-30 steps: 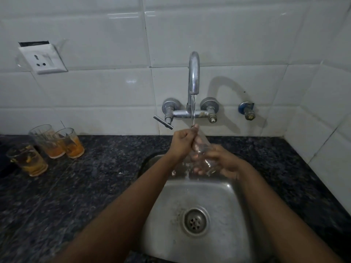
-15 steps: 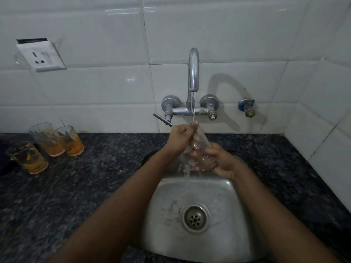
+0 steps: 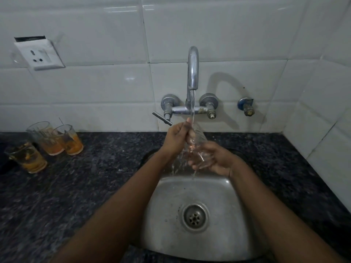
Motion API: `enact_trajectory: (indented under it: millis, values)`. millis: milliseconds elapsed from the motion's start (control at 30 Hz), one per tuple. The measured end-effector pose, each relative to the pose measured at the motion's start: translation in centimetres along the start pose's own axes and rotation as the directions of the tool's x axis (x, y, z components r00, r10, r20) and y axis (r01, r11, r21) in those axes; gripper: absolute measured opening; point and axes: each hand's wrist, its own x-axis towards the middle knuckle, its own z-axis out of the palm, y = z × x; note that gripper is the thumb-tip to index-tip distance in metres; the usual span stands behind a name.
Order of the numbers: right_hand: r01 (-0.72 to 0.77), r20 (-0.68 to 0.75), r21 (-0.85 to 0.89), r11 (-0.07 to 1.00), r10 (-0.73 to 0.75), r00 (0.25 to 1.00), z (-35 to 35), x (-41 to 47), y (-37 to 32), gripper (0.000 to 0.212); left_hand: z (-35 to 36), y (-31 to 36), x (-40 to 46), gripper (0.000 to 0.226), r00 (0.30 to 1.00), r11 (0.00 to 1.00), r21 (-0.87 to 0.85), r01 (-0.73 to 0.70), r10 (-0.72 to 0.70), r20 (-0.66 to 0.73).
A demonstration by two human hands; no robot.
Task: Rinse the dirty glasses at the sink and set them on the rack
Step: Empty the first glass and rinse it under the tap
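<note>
A: Three dirty glasses are seen on the counter (image 3: 95, 177) at far left, well apart from the sink (image 3: 171, 215). One glass (image 3: 28, 157) stands nearest the counter's left edge; two more (image 3: 45, 138) (image 3: 69, 139) stand just beside each other against the tiled wall (image 3: 95, 88). Open counter is left between them and the sink rim.

B: Contents?

A: Orange residue is noted in the bottom of all three. A clear glass (image 3: 197, 147) is held over the back of the sink, tilted, mouth up toward the tap (image 3: 193, 73). A stream of water (image 3: 193, 105) is received at its mouth, and water is seen spilling from it into the basin. The drain (image 3: 194, 217) lies uncovered at the basin's middle.

B: Hands?

A: The left hand (image 3: 174, 139) is raised at the glass's rim, fingers curled closed about its upper edge; whether any are inside cannot be told. The right hand (image 3: 216, 160) is placed lower, fingers wrapped round the base from the right. Both forearms are extended over the sink's near rim.

B: Other fittings?

A: A lever handle (image 3: 162, 118) is seen at the tap's left, a blue valve (image 3: 246, 107) on the wall at right, and a socket (image 3: 39, 54) at upper left. The counter's right end is bounded by the corner wall.
</note>
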Motion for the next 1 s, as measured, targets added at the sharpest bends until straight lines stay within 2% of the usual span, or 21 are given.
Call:
enact_trajectory:
  millis: [67,133,167,200,233,267,300,333,400,467,533,567,600,633,667,700,767,833,867,933,1000]
  values:
    - [-0.004,-0.076,-0.01,1.0,0.004,0.997,0.5,0.4,0.3,0.013,-0.1,0.0,0.4,0.045,0.999,0.996,0.085,-0.033,0.032,0.004]
    - [-0.03,-0.289,-0.489,0.872,-0.13,0.949,1.8,0.9,0.9,0.035,-0.2,-0.2,1.0,0.045,0.997,0.964,0.255,-0.071,0.069,0.015]
    - [-0.142,-0.355,-0.811,0.568,-0.284,0.89,2.2,1.2,1.2,0.055,0.0,-0.2,1.1,0.046,0.997,0.946,0.313,-0.082,0.083,0.012]
    - [-0.245,-0.321,-0.944,0.22,-0.452,0.832,2.5,1.3,1.5,0.072,0.2,-0.3,1.1,0.046,0.996,0.941,0.327,-0.084,0.091,-0.005]
    - [-0.254,-0.238,-0.966,0.051,-0.559,0.794,2.4,1.4,1.9,0.083,0.3,-0.3,1.0,0.045,0.995,0.945,0.315,-0.084,0.097,-0.025]
    - [-0.207,-0.197,-0.977,0.05,-0.582,0.789,2.4,1.5,1.9,0.088,0.4,-0.3,1.0,0.044,0.993,0.949,0.301,-0.088,0.106,-0.045]
    - [-0.106,-0.185,-0.979,0.172,-0.547,0.816,2.1,1.5,1.6,0.089,0.3,-0.3,0.9,0.044,0.992,0.954,0.286,-0.086,0.108,-0.063]
    - [0.013,-0.191,-0.915,0.403,-0.462,0.866,1.6,1.5,1.3,0.085,0.0,-0.4,0.8,0.043,0.992,0.964,0.253,-0.082,0.103,-0.073]
    - [0.074,-0.142,-0.46,0.885,-0.156,0.978,0.7,0.8,0.3,0.058,-0.6,-0.5,0.6,0.044,0.994,0.99,0.12,-0.073,0.082,-0.073]
    - [0.016,-0.029,-0.113,0.993,-0.019,0.999,0.3,0.5,-0.2,0.038,-0.6,-0.3,0.4,0.044,0.996,0.996,0.053,-0.075,0.077,-0.051]
    - [0.061,-0.166,-0.322,0.945,-0.12,0.979,0.8,0.6,-0.1,0.046,-0.3,-0.1,0.8,0.041,0.997,0.99,0.116,-0.079,0.081,-0.013]
    - [0.031,-0.258,-0.626,0.779,-0.244,0.935,1.1,0.8,0.1,0.057,0.0,0.2,1.2,0.041,0.998,0.982,0.173,-0.07,0.068,0.019]
    - [-0.089,-0.288,-0.883,0.461,-0.381,0.879,1.7,0.8,0.4,0.072,0.2,0.5,1.5,0.042,0.998,0.972,0.228,-0.049,0.037,0.057]
    - [-0.211,-0.255,-0.967,0.143,-0.493,0.832,2.0,0.8,0.7,0.085,0.4,0.8,1.7,0.043,0.996,0.964,0.265,-0.031,0.008,0.088]
    - [-0.273,-0.22,-0.962,-0.009,-0.566,0.794,2.0,0.8,1.1,0.094,0.5,1.0,1.9,0.045,0.994,0.962,0.271,-0.026,-0.005,0.111]
    - [-0.259,-0.214,-0.966,0.011,-0.598,0.772,1.8,1.0,1.3,0.095,0.6,1.1,1.9,0.046,0.993,0.964,0.265,-0.032,0.0,0.118]
    - [-0.051,-0.261,-0.925,0.377,-0.531,0.806,1.1,1.1,1.0,0.084,0.3,1.2,1.8,0.044,0.994,0.967,0.25,-0.049,0.024,0.102]
    - [0.125,-0.241,-0.474,0.871,-0.265,0.933,0.4,0.7,0.1,0.059,-0.3,1.0,1.5,0.041,0.997,0.987,0.161,-0.014,0.0,0.083]
    - [0.115,-0.168,-0.221,0.969,-0.154,0.974,0.2,0.4,-0.1,0.044,-0.5,0.8,1.4,0.041,0.997,0.995,0.101,0.021,-0.028,0.074]
    - [0.086,-0.095,-0.052,0.995,-0.091,0.991,0.2,0.3,-0.6,0.027,-0.7,0.5,1.4,0.04,0.998,0.996,0.08,0.041,-0.044,0.041]
    - [0.075,-0.237,-0.409,0.91,-0.185,0.954,1.0,0.5,-0.5,0.037,-0.5,0.6,1.8,0.041,0.999,0.987,0.158,0.03,-0.035,0.033]
